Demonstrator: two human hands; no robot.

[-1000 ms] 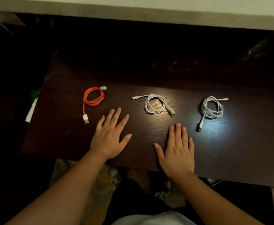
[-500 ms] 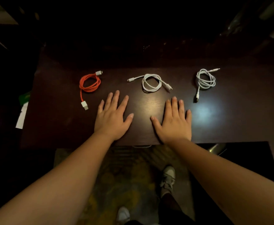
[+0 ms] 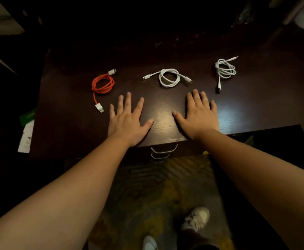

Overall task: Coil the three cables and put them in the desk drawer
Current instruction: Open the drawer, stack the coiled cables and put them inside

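Observation:
Three loosely coiled cables lie in a row on the dark wooden desk (image 3: 72, 112). An orange cable (image 3: 103, 85) with white plugs is at the left, a thick white cable (image 3: 169, 78) in the middle, a thin white cable (image 3: 225, 69) at the right. My left hand (image 3: 127, 120) rests flat, fingers spread, just below and right of the orange cable's plug. My right hand (image 3: 199, 116) lies flat below the middle cable. Neither hand touches a cable. Under the desk's front edge, between my wrists, metal drawer handles (image 3: 163, 150) show; the drawers look closed.
A green and white paper item (image 3: 26, 134) lies off the desk's left side. Below is a patterned floor with my shoes (image 3: 196, 221). The back of the desk is dark and hard to read.
The camera has tipped further down and back, so the desk front, drawer handles and floor came into sight. Both hands stay flat on the desk; the cables have not moved.

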